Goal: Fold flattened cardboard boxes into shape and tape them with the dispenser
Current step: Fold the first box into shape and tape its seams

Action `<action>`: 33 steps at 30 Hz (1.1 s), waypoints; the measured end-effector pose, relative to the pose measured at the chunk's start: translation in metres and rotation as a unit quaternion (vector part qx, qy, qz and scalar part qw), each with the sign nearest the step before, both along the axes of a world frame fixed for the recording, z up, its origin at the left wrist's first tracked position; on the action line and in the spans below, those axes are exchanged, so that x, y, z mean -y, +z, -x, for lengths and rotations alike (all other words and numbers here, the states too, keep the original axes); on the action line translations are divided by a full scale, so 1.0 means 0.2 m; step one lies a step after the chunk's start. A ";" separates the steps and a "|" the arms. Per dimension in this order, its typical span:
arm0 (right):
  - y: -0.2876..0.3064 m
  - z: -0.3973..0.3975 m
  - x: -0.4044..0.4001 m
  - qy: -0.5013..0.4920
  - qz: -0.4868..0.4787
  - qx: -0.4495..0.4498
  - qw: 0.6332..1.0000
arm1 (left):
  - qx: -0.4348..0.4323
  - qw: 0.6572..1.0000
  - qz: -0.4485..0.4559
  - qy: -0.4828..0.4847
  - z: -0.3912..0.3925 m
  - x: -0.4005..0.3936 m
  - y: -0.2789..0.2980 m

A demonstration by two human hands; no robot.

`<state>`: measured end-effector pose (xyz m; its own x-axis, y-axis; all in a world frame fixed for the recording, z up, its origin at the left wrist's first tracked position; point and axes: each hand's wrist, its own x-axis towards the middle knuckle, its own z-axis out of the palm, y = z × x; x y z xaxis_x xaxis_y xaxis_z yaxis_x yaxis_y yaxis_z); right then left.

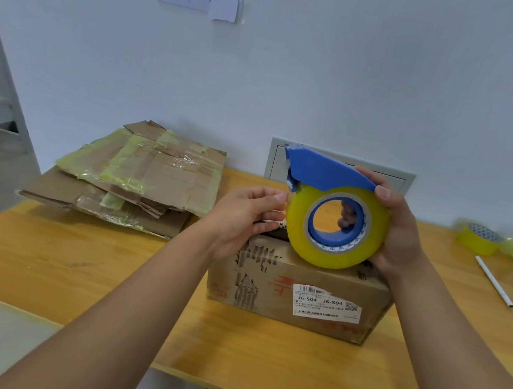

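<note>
Holding the tape dispenser [332, 205] above the folded box [298, 286] at centre right of the frame, right hand [398, 227] wrapped round the roll, left hand [246, 212] fingers pinching the tape end by the blade; risking lost, re-stuck tape or a nicked fingertip

Soft, even, cool light fills the scene with faint shadows, glare glints off the taped cardboard [139, 174] at nine o'clock, and wide-angle bending and blur smear the edges.
</note>
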<state>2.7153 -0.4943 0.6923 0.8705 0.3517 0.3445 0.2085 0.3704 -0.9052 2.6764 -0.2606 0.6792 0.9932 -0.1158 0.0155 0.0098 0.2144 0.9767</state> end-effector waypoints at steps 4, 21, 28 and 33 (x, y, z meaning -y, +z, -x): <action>0.00 0.00 0.00 0.009 0.000 0.003 1.000 | 0.010 1.000 -0.004 -0.009 0.01 0.01 0.00; -0.01 0.00 0.00 0.010 0.017 0.003 1.000 | 0.027 1.000 -0.006 -0.002 0.00 0.01 0.00; -0.01 0.00 -0.01 0.014 0.013 0.008 1.000 | 0.026 1.000 0.002 0.002 0.00 0.00 -0.02; -0.01 0.00 0.00 0.013 0.017 0.010 1.000 | 0.021 1.000 0.013 0.009 0.02 0.01 0.00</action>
<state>2.7152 -0.4934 0.6895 0.8539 0.3863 0.3488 0.2170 0.3449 -0.9132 2.6729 -0.2628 0.6787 0.9935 -0.0971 0.0598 -0.0349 0.2402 0.9701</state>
